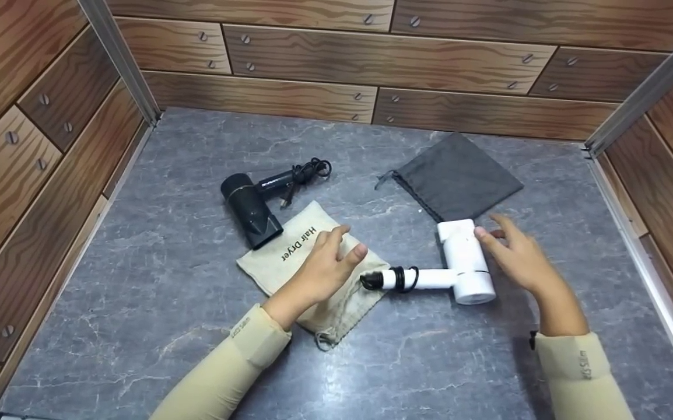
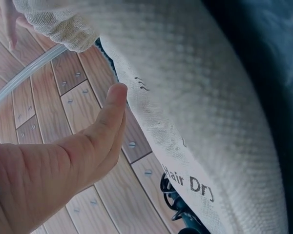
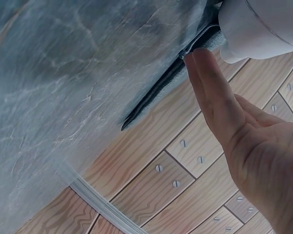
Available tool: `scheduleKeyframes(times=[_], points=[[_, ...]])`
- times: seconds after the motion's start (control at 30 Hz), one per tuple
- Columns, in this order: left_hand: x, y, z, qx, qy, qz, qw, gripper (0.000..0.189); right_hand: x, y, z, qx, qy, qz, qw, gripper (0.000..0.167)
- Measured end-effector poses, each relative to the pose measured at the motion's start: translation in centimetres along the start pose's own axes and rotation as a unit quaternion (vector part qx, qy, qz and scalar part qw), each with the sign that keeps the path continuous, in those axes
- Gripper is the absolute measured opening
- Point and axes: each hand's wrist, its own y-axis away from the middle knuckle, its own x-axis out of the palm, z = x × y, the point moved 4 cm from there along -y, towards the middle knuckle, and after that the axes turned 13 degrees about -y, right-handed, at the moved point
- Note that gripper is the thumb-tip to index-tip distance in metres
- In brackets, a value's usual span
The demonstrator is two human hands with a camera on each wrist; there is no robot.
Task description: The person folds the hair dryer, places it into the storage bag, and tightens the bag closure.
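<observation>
A white hair dryer [image 1: 465, 256] with a black cord looped round its handle lies on the grey surface. Beside its barrel is my right hand [image 1: 517, 256], fingers loosely extended and thumb close to the nozzle end; whether the thumb touches it I cannot tell. My left hand [image 1: 328, 268] hovers over a cream drawstring bag [image 1: 307, 219] printed "Hair Dryer", holding nothing. The dryer's handle end overlaps the bag's right edge. In the left wrist view the bag [image 2: 151, 117] fills much of the frame, next to straight fingers.
A black hair dryer [image 1: 249, 210] with a bundled cord lies at the bag's upper left. Behind the white dryer is a dark grey drawstring pouch [image 1: 459, 175], lying flat. Wood-patterned walls [image 1: 313, 52] with metal corner strips enclose the marbled surface [image 1: 196, 350] at the back and sides.
</observation>
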Motion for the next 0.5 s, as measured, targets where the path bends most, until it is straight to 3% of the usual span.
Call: scheduleKeyframes(times=[0.5], points=[[0.52,0.10,-0.11,0.005,0.013,0.012,0.9998,0.137,0.34,-0.20,0.02,0.004,0.019,0.010,0.9998,0.088]])
